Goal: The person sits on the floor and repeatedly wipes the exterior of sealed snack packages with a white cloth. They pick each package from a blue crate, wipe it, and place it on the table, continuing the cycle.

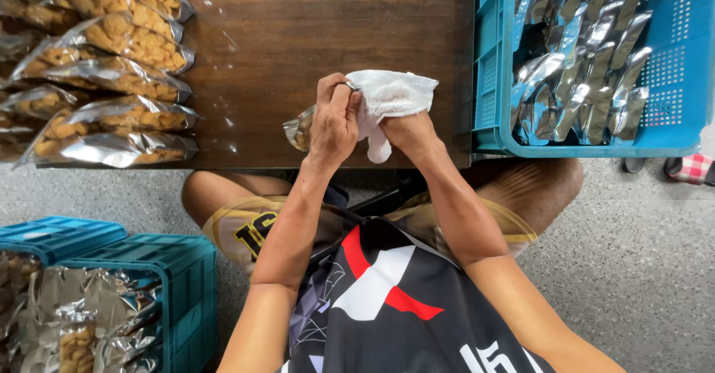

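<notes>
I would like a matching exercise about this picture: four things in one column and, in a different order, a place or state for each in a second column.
Things:
1. white cloth
2. small snack pouch
3. filled snack pouches
4. blue crate

Places or states:
A. stacked at the table's left end
B. gripped in the left hand
C. at the table's right end, full of silver pouches
D. bunched in the right hand

Pairs: 1-D, 2-B, 3-A, 4-C
</notes>
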